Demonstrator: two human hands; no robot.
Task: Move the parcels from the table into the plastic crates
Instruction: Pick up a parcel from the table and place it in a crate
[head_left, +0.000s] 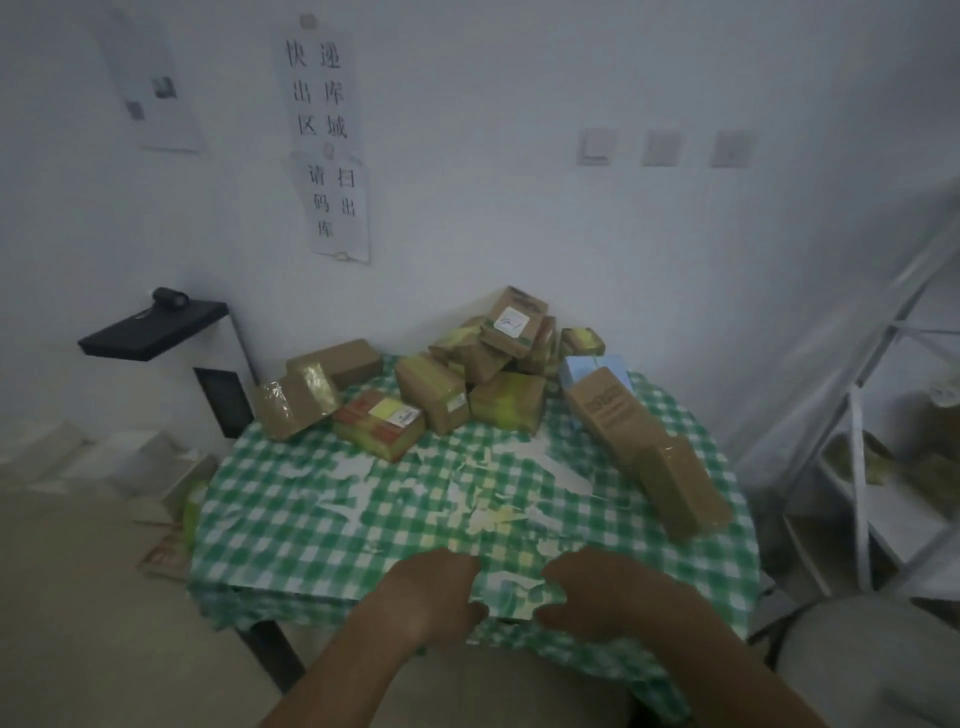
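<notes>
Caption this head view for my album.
Both hands rest on a green checked tablecloth before piled brown cardboard parcels.

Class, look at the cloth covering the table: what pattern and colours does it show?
The tablecloth is a green-and-white check, worn to white patches mid-table; the head view shows it.

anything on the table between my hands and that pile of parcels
Nothing visible. Both the left hand and right hand sit at the near edge; only bare checked tablecloth lies before the parcels.
</notes>
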